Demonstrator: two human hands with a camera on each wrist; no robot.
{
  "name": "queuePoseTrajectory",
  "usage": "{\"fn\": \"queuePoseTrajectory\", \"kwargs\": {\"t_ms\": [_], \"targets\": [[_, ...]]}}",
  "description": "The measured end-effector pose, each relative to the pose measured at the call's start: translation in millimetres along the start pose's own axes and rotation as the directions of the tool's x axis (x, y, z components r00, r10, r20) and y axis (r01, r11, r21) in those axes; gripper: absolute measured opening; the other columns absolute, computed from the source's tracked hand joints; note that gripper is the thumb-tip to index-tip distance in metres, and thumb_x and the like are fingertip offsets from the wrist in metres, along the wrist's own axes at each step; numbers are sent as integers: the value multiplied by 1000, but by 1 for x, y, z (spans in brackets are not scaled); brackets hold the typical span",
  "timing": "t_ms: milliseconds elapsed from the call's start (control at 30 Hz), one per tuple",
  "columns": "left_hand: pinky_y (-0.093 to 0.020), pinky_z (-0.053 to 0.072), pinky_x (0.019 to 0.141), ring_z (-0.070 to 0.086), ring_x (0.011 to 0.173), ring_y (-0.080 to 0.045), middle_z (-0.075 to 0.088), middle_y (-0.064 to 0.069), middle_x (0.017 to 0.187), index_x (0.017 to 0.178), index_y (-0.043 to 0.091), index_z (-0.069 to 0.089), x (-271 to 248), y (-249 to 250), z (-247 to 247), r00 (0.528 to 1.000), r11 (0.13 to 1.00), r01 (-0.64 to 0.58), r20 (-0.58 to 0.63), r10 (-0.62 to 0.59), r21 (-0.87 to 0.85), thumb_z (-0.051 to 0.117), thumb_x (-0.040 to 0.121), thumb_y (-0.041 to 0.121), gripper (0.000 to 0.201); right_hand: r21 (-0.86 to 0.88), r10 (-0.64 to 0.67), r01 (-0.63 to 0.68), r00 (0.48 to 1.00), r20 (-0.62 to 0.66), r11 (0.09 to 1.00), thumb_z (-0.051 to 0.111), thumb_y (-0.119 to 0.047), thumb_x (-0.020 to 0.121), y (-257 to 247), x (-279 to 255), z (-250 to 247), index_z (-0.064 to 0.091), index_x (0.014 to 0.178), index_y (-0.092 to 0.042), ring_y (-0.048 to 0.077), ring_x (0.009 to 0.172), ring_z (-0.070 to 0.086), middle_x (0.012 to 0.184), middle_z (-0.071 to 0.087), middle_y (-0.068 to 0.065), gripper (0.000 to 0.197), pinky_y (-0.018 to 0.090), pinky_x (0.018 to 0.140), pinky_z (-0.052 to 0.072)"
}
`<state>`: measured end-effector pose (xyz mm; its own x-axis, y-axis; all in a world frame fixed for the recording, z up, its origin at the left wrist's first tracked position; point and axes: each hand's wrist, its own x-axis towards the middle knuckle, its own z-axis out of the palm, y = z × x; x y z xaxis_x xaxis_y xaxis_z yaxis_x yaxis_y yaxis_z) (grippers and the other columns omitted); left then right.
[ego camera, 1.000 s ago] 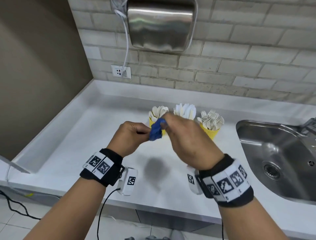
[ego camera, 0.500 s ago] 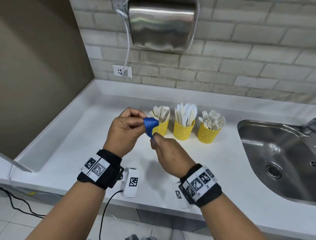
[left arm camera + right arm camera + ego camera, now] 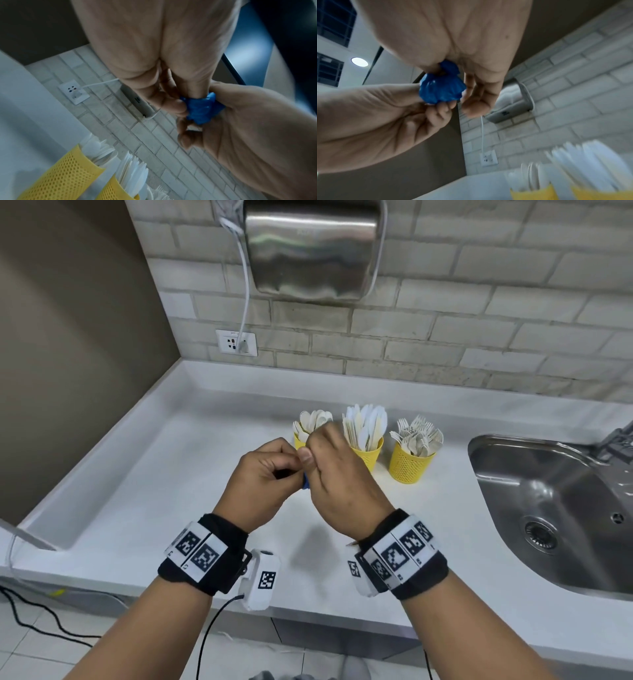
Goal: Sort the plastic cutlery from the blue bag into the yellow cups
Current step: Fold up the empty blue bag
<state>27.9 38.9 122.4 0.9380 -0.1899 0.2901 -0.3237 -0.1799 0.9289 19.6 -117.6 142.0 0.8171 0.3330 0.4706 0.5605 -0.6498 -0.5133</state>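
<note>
Above the white countertop (image 3: 178, 474) | left hand (image 3: 263, 474) and right hand (image 3: 342, 484) both pinch crumpled blue plastic bag (image 3: 202, 108); fingers clamped | risk: elbow topples yellow mesh cups (image 3: 409, 465)

Black wristbands (image 3: 205, 559) with white square-code tags; white camera pods (image 3: 261, 578); black cable (image 3: 212, 628).

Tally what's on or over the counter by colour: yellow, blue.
Yellow cups: 3
Blue bag: 1, scrunched up, gripped by left hand and right hand
Total: 4
</note>
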Motion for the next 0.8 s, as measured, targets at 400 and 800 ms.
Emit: {"fn": "queuePoseTrajectory", "kwargs": {"t_ms": [400,800], "targets": [[-11,41,85,55,93,-7,50,-4,102,92,5,72,-3,0,1,981,911,-196,81,178,362,55,98,7,18,438,427,-414,901,75,798,36,-27,110,1,13,22,47,84,-23,15,55,47,66,50,-7,28,29,59,37],[-27,62,72,74,71,-12,73,1,78,80,10,71,7,16,-2,963,954,-145,-182,197,263,85,75,-4,21,638,601,-537,787,143,552,36,-14,105,2,17,20,47,73,-15,13,45,36,55,42,-3,34,23,43,31]]}}
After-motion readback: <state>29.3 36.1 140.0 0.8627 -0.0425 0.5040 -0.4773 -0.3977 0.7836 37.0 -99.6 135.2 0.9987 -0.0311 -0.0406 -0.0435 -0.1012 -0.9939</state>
